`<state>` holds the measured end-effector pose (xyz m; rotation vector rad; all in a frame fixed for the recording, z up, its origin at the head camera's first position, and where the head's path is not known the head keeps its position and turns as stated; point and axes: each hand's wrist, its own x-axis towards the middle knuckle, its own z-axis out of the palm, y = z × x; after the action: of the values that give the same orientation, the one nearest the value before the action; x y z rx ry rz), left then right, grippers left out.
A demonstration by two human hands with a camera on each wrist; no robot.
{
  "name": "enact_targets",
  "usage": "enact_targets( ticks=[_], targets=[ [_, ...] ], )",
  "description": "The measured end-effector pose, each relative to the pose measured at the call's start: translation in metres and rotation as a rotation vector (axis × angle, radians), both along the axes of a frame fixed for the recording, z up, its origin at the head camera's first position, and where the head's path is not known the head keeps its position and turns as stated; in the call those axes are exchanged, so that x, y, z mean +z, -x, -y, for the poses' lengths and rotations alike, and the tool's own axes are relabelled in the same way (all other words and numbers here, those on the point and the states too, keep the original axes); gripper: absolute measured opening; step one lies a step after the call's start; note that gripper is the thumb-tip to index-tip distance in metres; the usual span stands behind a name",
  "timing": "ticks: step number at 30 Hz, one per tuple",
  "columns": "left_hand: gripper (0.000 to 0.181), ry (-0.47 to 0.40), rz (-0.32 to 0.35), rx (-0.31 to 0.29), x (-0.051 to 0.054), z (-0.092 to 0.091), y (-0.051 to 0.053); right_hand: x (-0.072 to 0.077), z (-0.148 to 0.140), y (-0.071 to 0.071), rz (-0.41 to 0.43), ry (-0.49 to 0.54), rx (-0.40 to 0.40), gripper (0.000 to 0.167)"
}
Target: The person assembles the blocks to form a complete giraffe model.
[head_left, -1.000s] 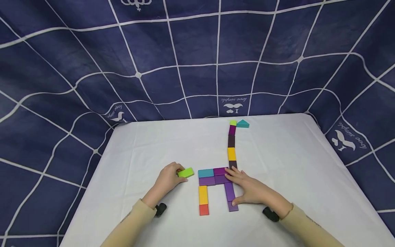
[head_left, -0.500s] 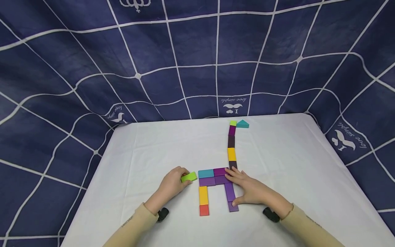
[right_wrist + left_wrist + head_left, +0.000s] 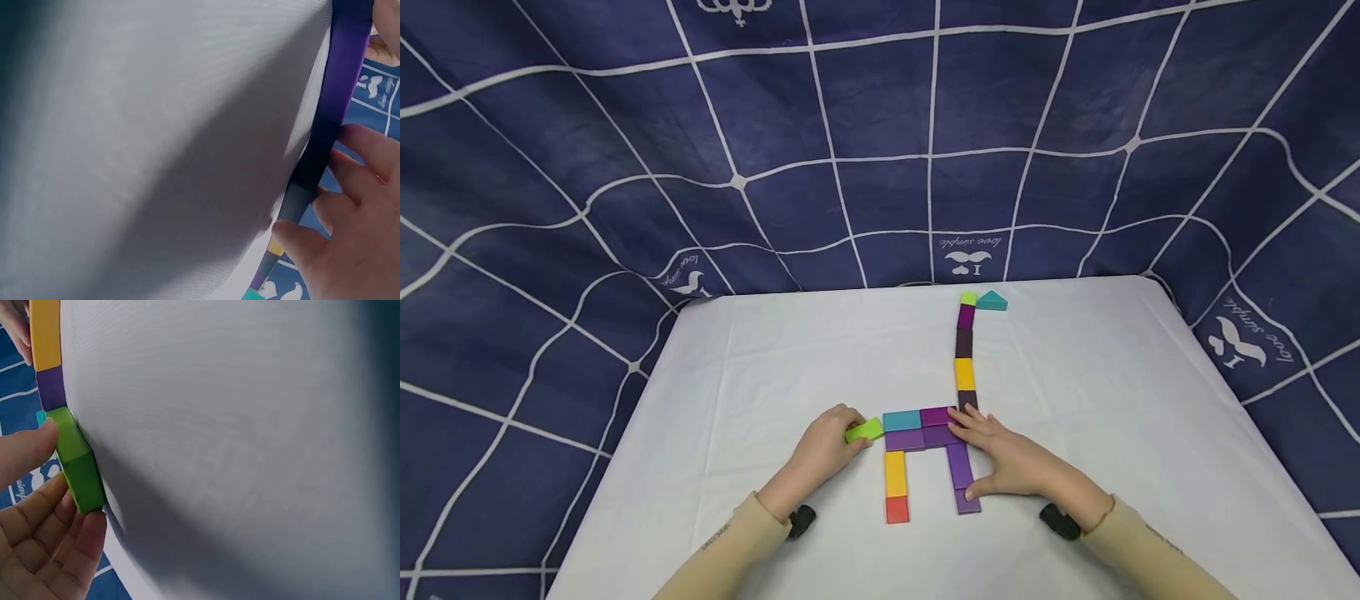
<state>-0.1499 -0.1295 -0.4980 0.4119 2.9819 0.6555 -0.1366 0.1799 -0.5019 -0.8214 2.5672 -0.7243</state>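
My left hand (image 3: 823, 442) pinches a light green rectangular block (image 3: 865, 431) between thumb and fingers; its right end meets or almost meets the block figure's left side. In the left wrist view the green block (image 3: 78, 459) lies beside a purple block (image 3: 51, 388). The figure's middle has a teal block (image 3: 901, 421), a magenta block (image 3: 936, 416) and two purple blocks (image 3: 905, 440). Below stand a yellow block (image 3: 895, 473) over a red one (image 3: 897, 509), and two more purple blocks (image 3: 959, 465). My right hand (image 3: 1011, 458) rests with spread fingers on the figure's right side, partly covering it.
Above the figure runs a column of dark, yellow (image 3: 965, 374), magenta and green blocks, with a teal triangular block (image 3: 992, 301) beside its top. They lie on a white cloth-covered table (image 3: 790, 350). A blue grid-patterned curtain (image 3: 880, 200) surrounds its back and sides.
The left hand has moved the green block right and slightly toward me, up to the figure's left side. The right hand and the other blocks have stayed in place.
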Motion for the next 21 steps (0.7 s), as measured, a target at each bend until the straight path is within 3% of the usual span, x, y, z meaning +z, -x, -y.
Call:
enact_targets(
  ticks=[21],
  targets=[
    [0.028,-0.024,0.012,0.033,-0.0038,-0.0006,-0.0021,-0.0001,-0.0006,0.0002,0.006,0.010,-0.001,0.100]
  ],
)
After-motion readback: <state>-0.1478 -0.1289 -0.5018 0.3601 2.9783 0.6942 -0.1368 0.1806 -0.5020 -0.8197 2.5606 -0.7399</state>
